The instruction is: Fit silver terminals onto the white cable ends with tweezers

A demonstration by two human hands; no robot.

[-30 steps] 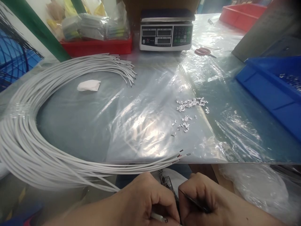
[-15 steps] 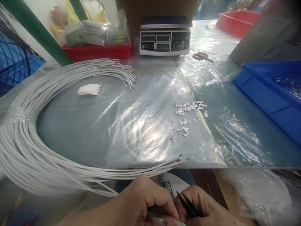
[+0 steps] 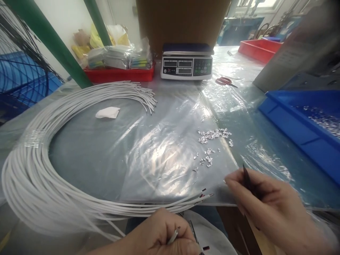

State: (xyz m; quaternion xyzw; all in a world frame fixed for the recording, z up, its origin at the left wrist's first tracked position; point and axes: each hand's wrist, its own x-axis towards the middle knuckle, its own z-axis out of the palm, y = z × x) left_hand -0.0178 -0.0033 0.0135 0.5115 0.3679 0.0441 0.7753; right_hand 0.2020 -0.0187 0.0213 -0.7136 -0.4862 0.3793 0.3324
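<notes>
My left hand (image 3: 170,233) is closed around a white cable (image 3: 173,236) at the bottom middle, below the table's front edge. Its stripped end pokes out between thumb and fingers. Over the table's front right, my right hand (image 3: 268,205) grips black tweezers (image 3: 247,180), tips pointing up. A tiny pale bit shows at its fingertips, too small to name. Left of that hand lie small silvery foil scraps (image 3: 212,134). A large loop of white cables (image 3: 29,159) curves round the table's left side, with several dark-tipped ends near my left hand.
A digital scale (image 3: 187,65) stands at the back, beside a red tray (image 3: 119,74) of bagged items. Red-handled scissors (image 3: 224,81) lie right of the scale. A blue bin (image 3: 300,120) holding metallic bits sits at the right. A crumpled white tissue (image 3: 107,112) lies inside the loop.
My right hand has moved away from the left, rightward and up over the table edge with the tweezers. My left hand stays low with the cable. The view has tilted upward.
</notes>
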